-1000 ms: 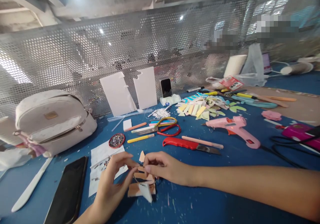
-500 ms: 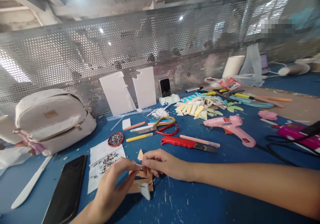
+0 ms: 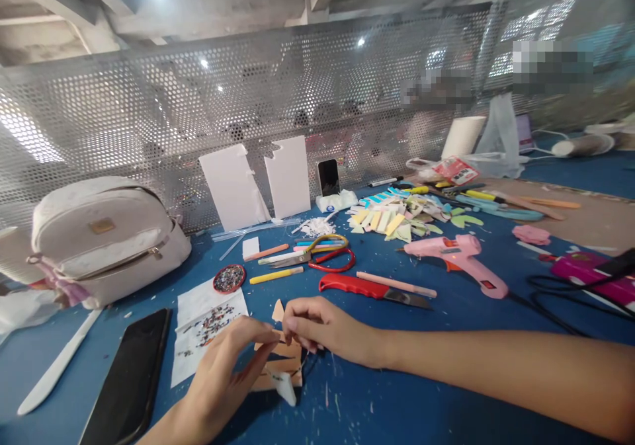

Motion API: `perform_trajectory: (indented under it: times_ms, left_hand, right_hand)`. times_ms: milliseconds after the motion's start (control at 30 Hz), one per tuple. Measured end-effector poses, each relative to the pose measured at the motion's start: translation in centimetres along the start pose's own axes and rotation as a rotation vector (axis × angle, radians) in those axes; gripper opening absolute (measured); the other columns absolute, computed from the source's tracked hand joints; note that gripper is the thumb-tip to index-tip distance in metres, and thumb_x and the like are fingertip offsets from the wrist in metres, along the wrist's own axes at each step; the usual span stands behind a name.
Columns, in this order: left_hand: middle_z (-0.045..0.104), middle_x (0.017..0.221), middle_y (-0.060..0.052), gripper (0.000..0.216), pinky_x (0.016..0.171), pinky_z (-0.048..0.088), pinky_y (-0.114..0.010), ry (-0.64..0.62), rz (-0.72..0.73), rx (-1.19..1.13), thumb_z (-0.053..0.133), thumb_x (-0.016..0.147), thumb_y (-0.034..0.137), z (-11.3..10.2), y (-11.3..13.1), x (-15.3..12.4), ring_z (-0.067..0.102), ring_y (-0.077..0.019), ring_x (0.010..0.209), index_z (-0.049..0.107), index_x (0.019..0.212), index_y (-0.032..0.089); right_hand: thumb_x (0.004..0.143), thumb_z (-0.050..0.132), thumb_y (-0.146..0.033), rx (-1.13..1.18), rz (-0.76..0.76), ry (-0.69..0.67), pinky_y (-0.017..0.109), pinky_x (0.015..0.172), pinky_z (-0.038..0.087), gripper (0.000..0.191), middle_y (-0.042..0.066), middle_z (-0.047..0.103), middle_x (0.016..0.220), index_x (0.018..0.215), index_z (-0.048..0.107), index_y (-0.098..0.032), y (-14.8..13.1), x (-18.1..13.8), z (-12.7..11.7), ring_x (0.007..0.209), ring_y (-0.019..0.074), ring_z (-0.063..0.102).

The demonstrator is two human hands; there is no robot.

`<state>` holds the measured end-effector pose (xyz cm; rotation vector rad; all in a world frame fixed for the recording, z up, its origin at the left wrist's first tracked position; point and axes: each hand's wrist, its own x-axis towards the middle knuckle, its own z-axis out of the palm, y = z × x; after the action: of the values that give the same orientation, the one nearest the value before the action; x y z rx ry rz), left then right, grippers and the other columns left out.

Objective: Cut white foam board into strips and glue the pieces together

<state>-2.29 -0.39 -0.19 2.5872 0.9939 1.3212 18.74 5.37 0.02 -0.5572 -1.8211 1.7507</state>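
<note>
Bits (image 3: 217, 324) on a white sheet (image 3: 184, 367), then left hand (image 3: 221, 365), tan pieces (image 3: 288, 365), right hand (image 3: 330, 329).
The left hand bends thumb and forefinger almost together. Below the fingers, the tan pieces lie on the blue table (image 3: 387, 412). The right hand, just beside, has curled fingers; whether either hand pinches something, I cannot tell. Farther right is a red-handled knife (image 3: 372, 289).

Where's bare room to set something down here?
Largest: flecked blue tabletop on the near side of the right forearm. Smaller: between that forearm and the pink glue gun. Crowded: around the left hand and right hand, and from the scissors to the coloured scrap pile.
</note>
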Motion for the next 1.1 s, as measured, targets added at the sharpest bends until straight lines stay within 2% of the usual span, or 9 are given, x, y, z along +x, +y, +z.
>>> perform_trajectory:
  times_ms: [267, 533, 700, 933, 1100]
  left_hand:
    - [0.071, 0.092, -0.004, 0.032, 0.075, 0.056, -0.023, 0.017, 0.012, 0.071, 0.058, 0.089, 0.002, -0.3, -0.5, -0.2, 0.071, -0.0160, 0.084, 0.053, 0.114, 0.021]
    - [0.072, 0.092, -0.003, 0.031, 0.076, 0.056, -0.021, 0.011, -0.040, 0.028, 0.058, 0.089, 0.002, 0.1, -0.3, 0.4, 0.072, -0.0144, 0.083, 0.053, 0.113, 0.021]
    - [0.072, 0.091, -0.004, 0.031, 0.077, 0.056, -0.021, 0.011, -0.061, 0.034, 0.055, 0.090, 0.003, 0.3, 0.1, 0.1, 0.072, -0.0138, 0.085, 0.052, 0.117, 0.019]
    - [0.071, 0.085, 0.003, 0.038, 0.079, 0.055, -0.021, 0.015, -0.307, -0.093, 0.054, 0.091, 0.007, 0.6, 0.6, 0.0, 0.070, -0.0109, 0.080, 0.046, 0.122, 0.025]
    - [0.069, 0.083, 0.005, 0.032, 0.078, 0.052, -0.022, 0.070, -0.475, -0.223, 0.053, 0.092, 0.013, 0.9, 1.4, 0.7, 0.068, -0.0112, 0.078, 0.047, 0.119, 0.028]
  right_hand:
    - [0.092, 0.060, -0.045, -0.041, -0.003, 0.026, 0.021, 0.054, 0.033, 0.029, -0.004, 0.046, 0.074, 0.092, 0.057, -0.017, -0.8, -0.3, 0.1, 0.058, 0.0080, 0.041]
    - [0.093, 0.058, -0.036, -0.092, -0.049, 0.082, 0.023, 0.063, 0.035, 0.020, -0.002, 0.049, 0.080, 0.091, 0.058, -0.016, -0.7, -0.2, 0.1, 0.069, 0.0108, 0.044]
    - [0.094, 0.058, -0.035, -0.129, -0.065, 0.109, 0.022, 0.061, 0.035, 0.019, -0.002, 0.052, 0.078, 0.088, 0.059, -0.016, -0.4, -0.2, 0.1, 0.069, 0.0107, 0.046]
    - [0.092, 0.061, -0.032, -0.188, -0.035, 0.125, 0.021, 0.056, 0.033, 0.016, -0.003, 0.052, 0.072, 0.088, 0.063, -0.016, 0.1, -0.3, 0.1, 0.062, 0.0091, 0.045]
    - [0.091, 0.062, -0.033, -0.198, -0.018, 0.129, 0.021, 0.054, 0.032, 0.018, -0.003, 0.052, 0.069, 0.087, 0.064, -0.016, 0.1, -0.3, 0.2, 0.061, 0.0087, 0.043]
